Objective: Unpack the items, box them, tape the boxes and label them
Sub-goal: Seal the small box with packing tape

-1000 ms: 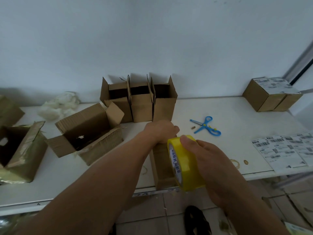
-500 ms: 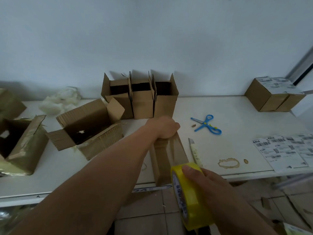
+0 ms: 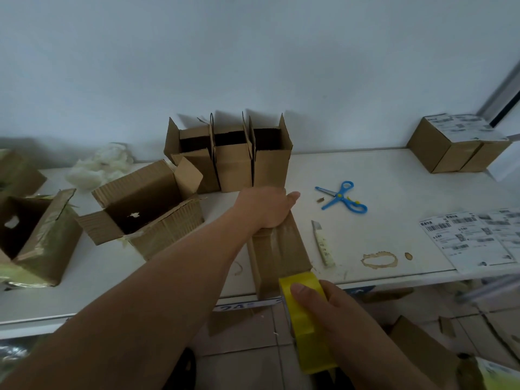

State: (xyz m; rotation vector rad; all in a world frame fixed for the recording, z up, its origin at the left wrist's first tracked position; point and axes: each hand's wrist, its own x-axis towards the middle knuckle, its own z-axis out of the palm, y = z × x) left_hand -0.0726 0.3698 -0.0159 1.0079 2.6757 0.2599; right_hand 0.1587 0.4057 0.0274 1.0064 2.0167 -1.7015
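A left hand (image 3: pixel 266 206) presses the far end of a long brown cardboard box (image 3: pixel 278 254), its length running toward the right hand (image 3: pixel 334 313), which grips a yellow tape roll (image 3: pixel 306 322).

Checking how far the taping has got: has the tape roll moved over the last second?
Yes. The yellow tape roll, gripped by the right hand, has come toward the camera, from over the box to past the table edge.

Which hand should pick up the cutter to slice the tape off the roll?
Left, likely. The right hand grips the tape roll at the box's near end, keeping the strip taut. The left hand only presses the far end, and could reach across the box to the cutter.
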